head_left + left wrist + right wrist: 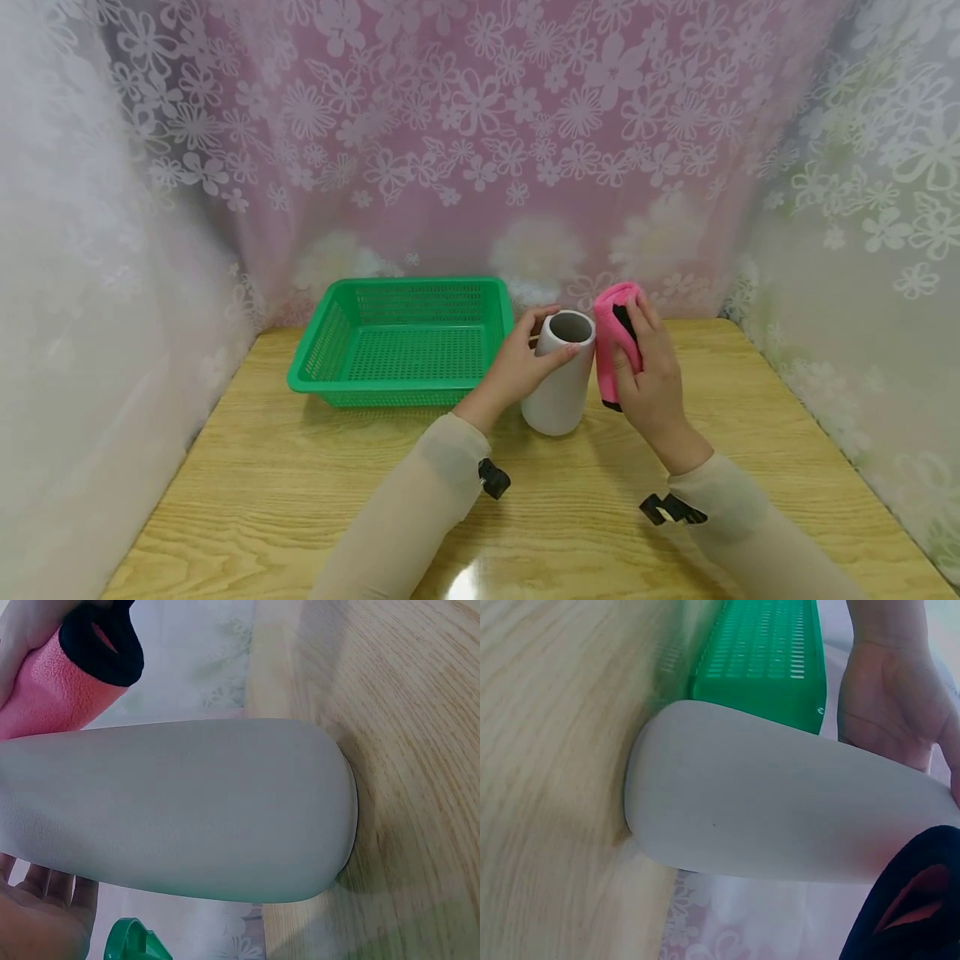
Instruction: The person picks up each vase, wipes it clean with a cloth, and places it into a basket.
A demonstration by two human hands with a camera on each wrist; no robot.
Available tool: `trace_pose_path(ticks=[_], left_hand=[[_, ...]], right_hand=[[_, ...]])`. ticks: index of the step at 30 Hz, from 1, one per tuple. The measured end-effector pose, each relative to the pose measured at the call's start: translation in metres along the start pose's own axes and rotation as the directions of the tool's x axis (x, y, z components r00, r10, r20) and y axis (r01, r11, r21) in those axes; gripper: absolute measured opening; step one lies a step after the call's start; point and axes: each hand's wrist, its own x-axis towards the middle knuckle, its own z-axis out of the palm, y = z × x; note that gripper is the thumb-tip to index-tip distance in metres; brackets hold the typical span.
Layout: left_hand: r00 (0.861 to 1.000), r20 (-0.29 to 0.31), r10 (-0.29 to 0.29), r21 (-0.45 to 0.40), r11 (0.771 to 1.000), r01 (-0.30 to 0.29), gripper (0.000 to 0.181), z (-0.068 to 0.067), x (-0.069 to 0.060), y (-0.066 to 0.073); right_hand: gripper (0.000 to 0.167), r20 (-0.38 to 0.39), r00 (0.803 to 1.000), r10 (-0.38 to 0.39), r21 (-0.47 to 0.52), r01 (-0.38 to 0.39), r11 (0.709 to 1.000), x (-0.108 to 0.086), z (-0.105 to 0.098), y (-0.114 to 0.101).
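Note:
A white, smooth, tall vase (557, 396) with a round open mouth stands on the wooden table. My left hand (522, 360) grips it near the rim, thumb on the near side and fingers around the far left. In my right hand (656, 379) is a folded pink cloth (609, 337) with black edging, held against or very close to the vase's upper right side. The left wrist view shows the vase (187, 810) lengthwise, with the cloth (56, 694) beside its upper part. In the right wrist view, the cloth's black edge (892, 881) overlaps the vase (757, 791).
A green perforated plastic basket (401, 386) sits on the table (300, 492), left of the vase and close to my left hand. Behind the table hangs a pink floral curtain (480, 125), and pale curtains (870, 250) flank both sides.

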Motion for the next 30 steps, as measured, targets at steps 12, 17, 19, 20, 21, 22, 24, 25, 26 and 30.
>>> trace_pose_path(ticks=[12, 17, 19, 20, 21, 22, 24, 25, 26, 30], left_hand=[[1.000, 0.002, -0.011, 0.006, 1.000, 0.011, 0.070, -0.001, 0.000, 0.001], [1.000, 0.004, -0.024, 0.024, 0.999, 0.024, 0.070, 0.000, -0.001, 0.001], [1.000, 0.008, -0.028, 0.024, 0.999, 0.028, 0.071, 0.001, -0.001, 0.001], [0.999, 0.009, -0.031, 0.026, 0.999, 0.031, 0.071, 0.001, -0.002, 0.001], [0.999, 0.010, -0.032, 0.026, 0.999, 0.032, 0.072, 0.001, -0.002, 0.001], [0.999, 0.011, -0.033, 0.023, 0.999, 0.033, 0.073, 0.001, -0.002, 0.002], [0.999, 0.009, -0.037, 0.015, 0.999, 0.037, 0.073, 0.001, -0.002, 0.002], [0.999, 0.008, -0.037, 0.011, 0.999, 0.037, 0.073, 0.001, -0.002, 0.002], [0.999, 0.006, -0.037, 0.009, 0.999, 0.037, 0.072, 0.000, -0.002, 0.002], [0.999, 0.005, -0.038, -0.007, 0.999, 0.038, 0.070, 0.000, -0.001, 0.004]], right_hand=[[0.062, 0.080, 0.997, 0.008, 0.064, -0.013, 0.998, -0.003, 0.016, -0.003], [0.065, 0.081, 0.997, 0.010, 0.114, -0.019, 0.993, -0.006, 0.025, -0.002], [0.064, 0.074, 0.997, 0.019, 0.129, -0.028, 0.991, -0.007, 0.027, -0.002], [0.063, 0.069, 0.997, 0.023, 0.131, -0.032, 0.991, -0.007, 0.028, -0.002], [0.062, 0.064, 0.998, 0.026, 0.137, -0.035, 0.990, -0.008, 0.029, -0.002], [0.062, 0.060, 0.998, 0.029, 0.140, -0.037, 0.989, -0.008, 0.030, -0.002], [0.061, 0.052, 0.998, 0.028, 0.147, -0.035, 0.989, -0.008, 0.032, -0.002], [0.060, 0.047, 0.999, 0.027, 0.148, -0.033, 0.988, -0.008, 0.033, -0.002], [0.059, 0.043, 0.999, 0.027, 0.149, -0.033, 0.988, -0.008, 0.034, -0.002], [0.055, 0.032, 0.999, 0.043, 0.146, -0.047, 0.988, -0.009, 0.036, -0.001]])
